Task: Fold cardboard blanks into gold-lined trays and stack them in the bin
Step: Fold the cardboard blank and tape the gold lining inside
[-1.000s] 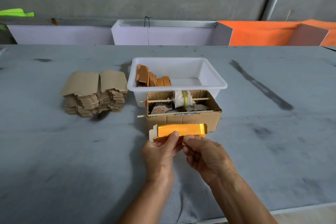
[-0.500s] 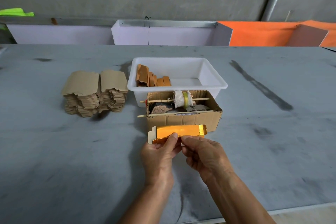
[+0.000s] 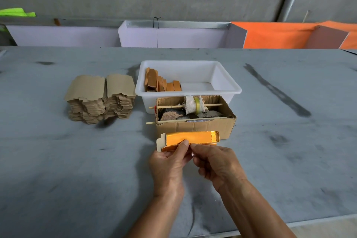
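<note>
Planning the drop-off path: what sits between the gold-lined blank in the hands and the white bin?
Head view: an open brown cardboard box of odds and ends stands between gold-lined blank and white plastic bin.

— Count, table? 
— Two hands (image 3: 170,166), one gold-lined tray (image 3: 190,138) between them. One white bin (image 3: 228,81), one cardboard box (image 3: 195,126). 
— Blanks? 
— Two stacks of blanks (image 3: 100,100), side by side; sheets too many to count. Two sticks (image 3: 168,106) across the box.

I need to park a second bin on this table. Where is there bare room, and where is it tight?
Bare: the table right of the white bin and cardboard box, and the near-left stretch in front of the blank stack. Tight: the middle, where stack, bin and box sit close together and both hands hold a gold blank.
</note>
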`<state>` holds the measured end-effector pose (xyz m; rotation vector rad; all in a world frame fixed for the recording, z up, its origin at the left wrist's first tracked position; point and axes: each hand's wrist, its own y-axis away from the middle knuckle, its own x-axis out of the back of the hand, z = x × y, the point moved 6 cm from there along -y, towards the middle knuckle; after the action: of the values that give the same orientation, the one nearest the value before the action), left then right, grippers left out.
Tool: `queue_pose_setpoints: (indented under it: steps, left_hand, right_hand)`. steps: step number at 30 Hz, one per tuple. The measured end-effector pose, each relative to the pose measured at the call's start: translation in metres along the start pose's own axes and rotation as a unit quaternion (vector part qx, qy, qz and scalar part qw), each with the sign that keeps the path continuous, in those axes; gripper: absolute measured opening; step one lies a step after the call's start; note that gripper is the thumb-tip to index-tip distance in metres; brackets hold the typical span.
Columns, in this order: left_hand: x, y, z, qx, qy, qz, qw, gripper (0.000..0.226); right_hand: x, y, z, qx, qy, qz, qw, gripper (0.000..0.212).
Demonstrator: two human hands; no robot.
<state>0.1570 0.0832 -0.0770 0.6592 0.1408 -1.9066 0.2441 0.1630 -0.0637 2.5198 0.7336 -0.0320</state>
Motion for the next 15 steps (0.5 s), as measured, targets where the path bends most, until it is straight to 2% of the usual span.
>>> queue_pose_setpoints:
  steps: [15]
  left_hand:
    - [-0.0010, 0.0028, 0.0054, -0.009, -0.006, 0.001, 1.000, 0.001]
  right_hand:
    - [0.0000, 0.0005, -0.0031, -0.003, 0.007, 0.008, 1.000, 0.011]
